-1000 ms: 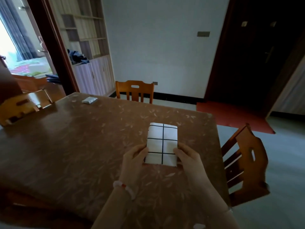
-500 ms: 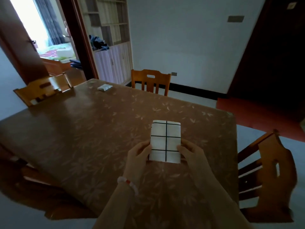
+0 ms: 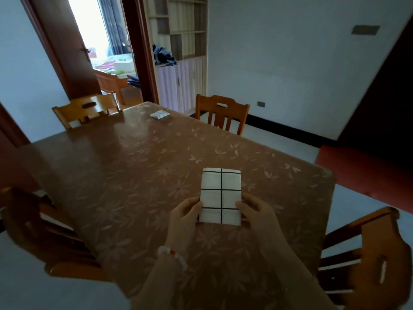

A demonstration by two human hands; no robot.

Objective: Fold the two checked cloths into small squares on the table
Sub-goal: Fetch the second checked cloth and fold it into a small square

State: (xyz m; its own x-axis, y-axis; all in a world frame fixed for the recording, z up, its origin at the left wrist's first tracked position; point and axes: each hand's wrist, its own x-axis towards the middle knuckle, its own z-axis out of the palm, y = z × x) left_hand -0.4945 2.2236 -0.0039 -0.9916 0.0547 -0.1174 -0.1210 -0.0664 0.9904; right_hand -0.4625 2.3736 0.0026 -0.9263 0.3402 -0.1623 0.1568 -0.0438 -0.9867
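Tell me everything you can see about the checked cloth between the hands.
The checked cloth is white with thin black grid lines: one running lengthwise down the middle and three crossing it. It looks like soft fabric, folded into a neat upright rectangle, longer than wide, not yet a square. It lies flat on the brown floral table, near the person's edge. The left hand grips its near left edge and the right hand its near right edge; the far end lies free.

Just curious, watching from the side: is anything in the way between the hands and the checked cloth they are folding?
Nothing visible. The left hand and right hand already touch the near corners of the cloth, which lies on the bare table.
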